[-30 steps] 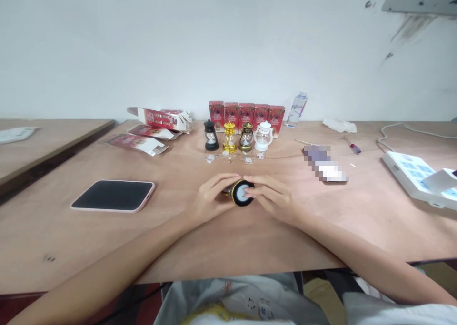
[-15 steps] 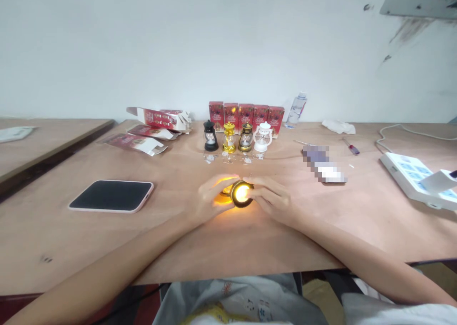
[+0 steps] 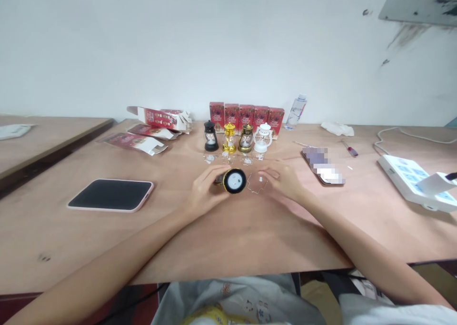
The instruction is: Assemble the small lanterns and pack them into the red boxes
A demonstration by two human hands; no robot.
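Observation:
My left hand (image 3: pixel 207 189) is closed around a small lantern, tipped so that its round base (image 3: pixel 234 181), a pale disc in a black ring with a gold edge, faces me. The rest of the lantern is mostly hidden by the fingers. My right hand (image 3: pixel 283 180) is off the lantern, its fingers bent and a little apart, with nothing visible in them. Just left of its fingertips lies a thin bent wire (image 3: pixel 257 192) with a small white tag (image 3: pixel 261 179). Whether the fingertips touch the wire I cannot tell.
Behind my hands stand a black lantern (image 3: pixel 211 137), two gold-toned ones and a white lantern (image 3: pixel 263 138), backed by several red boxes (image 3: pixel 217 112). A phone (image 3: pixel 111 194) lies left. Right are another phone (image 3: pixel 323 165), a screwdriver (image 3: pixel 352 150) and a power strip (image 3: pixel 410 175).
The lantern's glowing orange light no longer shows; its base now faces me. My right hand has let go of the lantern and moved slightly right and away from me, uncovering the wire.

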